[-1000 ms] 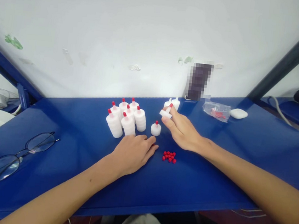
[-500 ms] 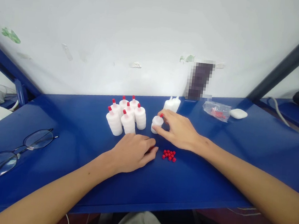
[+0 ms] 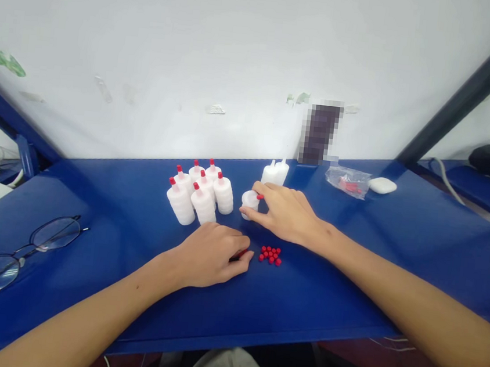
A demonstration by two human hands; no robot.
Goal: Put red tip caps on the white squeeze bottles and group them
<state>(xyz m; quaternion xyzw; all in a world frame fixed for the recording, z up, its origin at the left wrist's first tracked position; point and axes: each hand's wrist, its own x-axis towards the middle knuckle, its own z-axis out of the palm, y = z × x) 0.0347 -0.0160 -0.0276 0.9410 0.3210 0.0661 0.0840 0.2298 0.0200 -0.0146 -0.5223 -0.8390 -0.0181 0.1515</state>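
Note:
My right hand (image 3: 286, 211) is wrapped round a small white bottle (image 3: 249, 206), thumb at its near side and index finger behind. A red tip shows at the bottle's right, against my fingers; the rest is hidden. Nearer me, my left hand (image 3: 217, 256) rests on the table with curled fingers. Something red, like a small cap (image 3: 243, 254), shows between thumb and index finger. Just to the right lies a cluster of small red caps (image 3: 271, 255). Left of the bottle stands a group of white bottles (image 3: 203, 202) with red-capped nozzles.
Two white bottles with bare nozzles (image 3: 274, 174) stand behind my right hand. Farther right are a clear plastic bag (image 3: 345, 182) with red pieces and a white rounded object (image 3: 382, 186). Eyeglasses (image 3: 22, 256) lie at left on the blue table (image 3: 302, 306). A blurred-out dark object (image 3: 321, 134) leans on the wall.
The view has shifted slightly, moving everything left in the picture. The red tip by my right hand now points more sideways. Red now shows between the fingers of my left hand.

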